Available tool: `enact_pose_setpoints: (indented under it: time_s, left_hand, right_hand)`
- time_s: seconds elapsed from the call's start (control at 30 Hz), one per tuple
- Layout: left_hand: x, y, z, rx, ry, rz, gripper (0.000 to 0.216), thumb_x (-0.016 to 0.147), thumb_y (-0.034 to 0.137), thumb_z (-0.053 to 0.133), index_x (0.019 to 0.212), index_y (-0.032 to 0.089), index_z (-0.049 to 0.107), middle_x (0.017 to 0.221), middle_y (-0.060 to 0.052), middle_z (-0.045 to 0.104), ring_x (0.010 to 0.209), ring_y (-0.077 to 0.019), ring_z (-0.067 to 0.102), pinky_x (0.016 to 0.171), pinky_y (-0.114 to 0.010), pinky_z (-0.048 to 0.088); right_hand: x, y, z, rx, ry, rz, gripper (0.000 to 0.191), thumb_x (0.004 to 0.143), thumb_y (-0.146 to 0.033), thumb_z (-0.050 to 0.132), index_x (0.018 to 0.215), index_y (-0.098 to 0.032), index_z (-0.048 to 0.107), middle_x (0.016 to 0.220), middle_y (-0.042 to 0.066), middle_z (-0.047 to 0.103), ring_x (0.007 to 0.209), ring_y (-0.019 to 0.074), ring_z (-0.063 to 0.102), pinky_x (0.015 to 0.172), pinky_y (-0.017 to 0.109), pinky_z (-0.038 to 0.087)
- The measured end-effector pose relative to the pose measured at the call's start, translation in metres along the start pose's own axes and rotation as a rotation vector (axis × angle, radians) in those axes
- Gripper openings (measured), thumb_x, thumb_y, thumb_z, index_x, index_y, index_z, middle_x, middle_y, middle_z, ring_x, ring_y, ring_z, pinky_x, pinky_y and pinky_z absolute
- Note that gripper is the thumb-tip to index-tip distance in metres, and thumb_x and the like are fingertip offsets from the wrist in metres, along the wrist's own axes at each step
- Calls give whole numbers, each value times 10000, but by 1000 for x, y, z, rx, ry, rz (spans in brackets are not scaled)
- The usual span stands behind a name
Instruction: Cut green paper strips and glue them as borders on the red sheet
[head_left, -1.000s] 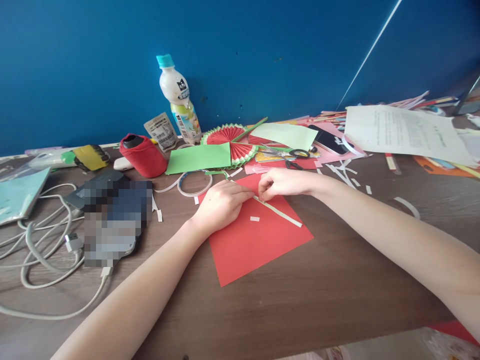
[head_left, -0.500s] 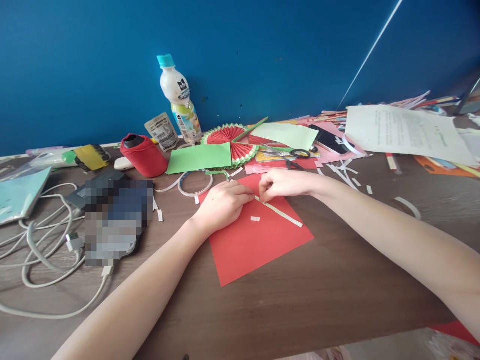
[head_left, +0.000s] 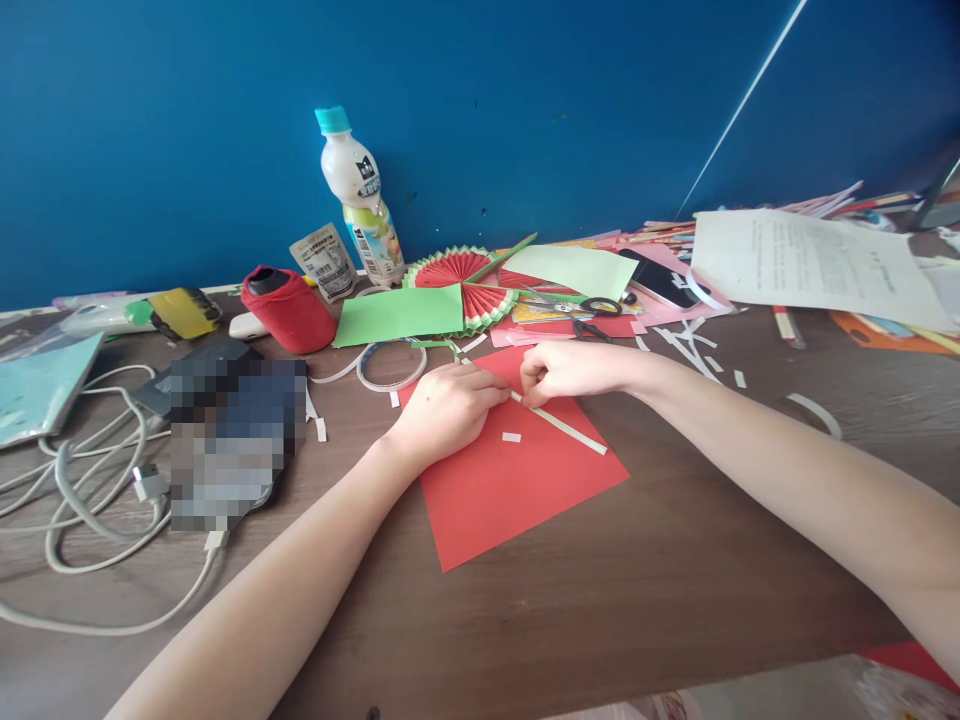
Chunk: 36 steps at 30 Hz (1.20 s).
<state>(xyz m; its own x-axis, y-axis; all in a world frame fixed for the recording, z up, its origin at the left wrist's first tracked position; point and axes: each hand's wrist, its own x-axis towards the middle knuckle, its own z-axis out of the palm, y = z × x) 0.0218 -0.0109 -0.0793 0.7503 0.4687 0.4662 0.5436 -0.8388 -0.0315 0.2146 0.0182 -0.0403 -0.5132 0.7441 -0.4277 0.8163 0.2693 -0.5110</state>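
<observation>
A red sheet of paper [head_left: 510, 500] lies on the table with a narrow whitish strip [head_left: 570, 432] slanting across its right part. My right hand [head_left: 559, 370] is closed in a pinch at the upper end of this strip. Close beside it, my left hand [head_left: 457, 405] rests on the red sheet, its fingers together and their tips at the strip's upper end; whether they grip it is hidden. A small white scrap [head_left: 511, 437] lies on the sheet below the hands. Behind my left hand is a roll of tape [head_left: 390, 368].
Behind the sheet are a green paper [head_left: 401, 314], a red-and-green pleated fan [head_left: 450, 268], scissors [head_left: 596, 308] and a phone [head_left: 664, 278]. A bottle [head_left: 364, 200] stands near the blue wall. Cables [head_left: 112, 550] lie at left; paper scraps [head_left: 694, 345] lie at right.
Hardly anything differs. Both hands stay at the strip's upper end, and the whole view has shifted very slightly.
</observation>
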Motion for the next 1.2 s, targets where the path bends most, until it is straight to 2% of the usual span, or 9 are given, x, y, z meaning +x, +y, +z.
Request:
enact_pose_setpoints:
  time_s: [0.57, 0.77, 0.9, 1.0, 1.1, 1.2]
  left_hand:
    - [0, 2, -2, 23, -21, -13, 358, 764, 34, 395, 883, 189, 694, 958, 12, 717, 790, -167, 663, 667, -284, 497]
    - [1, 2, -2, 12, -42, -27, 361, 765, 32, 389, 881, 190, 692, 958, 4, 716, 802, -167, 661, 677, -286, 492]
    - [0, 3, -2, 18, -47, -31, 362, 764, 45, 379, 888, 184, 689, 961, -8, 715, 793, -172, 659, 669, -292, 485]
    - [-1, 4, -4, 35, -55, -44, 385, 751, 61, 379, 971, 182, 670, 928, -13, 719, 746, -176, 658, 613, -290, 473]
    - [-2, 5, -5, 46, -52, -14, 415, 745, 73, 387, 1044, 187, 651, 944, -6, 716, 731, -174, 653, 593, -287, 468]
    - [-1, 5, -6, 68, -64, 32, 383, 764, 96, 398, 1003, 206, 676, 1002, -7, 702, 741, -169, 647, 629, -289, 479]
  right_hand:
    - [-2, 0, -1, -58, -6, 13, 178, 697, -370, 568, 677, -197, 603, 754, 24, 618, 685, 162, 518, 568, 279, 333]
    - [-1, -1, -1, -45, -13, 26, 128, 673, -321, 577, 697, -201, 613, 803, 29, 635, 743, 185, 551, 594, 282, 352]
    - [-1, 0, -1, -54, -10, 13, 128, 676, -318, 575, 682, -196, 615, 766, 28, 627, 696, 171, 534, 573, 281, 336]
    - [-1, 0, -1, -57, -7, 14, 128, 676, -324, 577, 667, -200, 609, 725, 17, 607, 657, 156, 513, 558, 275, 321]
    - [-1, -1, -1, -60, -5, 26, 138, 676, -335, 583, 675, -200, 615, 735, 18, 609, 666, 157, 515, 563, 275, 329]
    - [-1, -1, -1, -57, -10, 22, 134, 674, -324, 588, 695, -199, 630, 777, 29, 624, 702, 168, 533, 573, 277, 342]
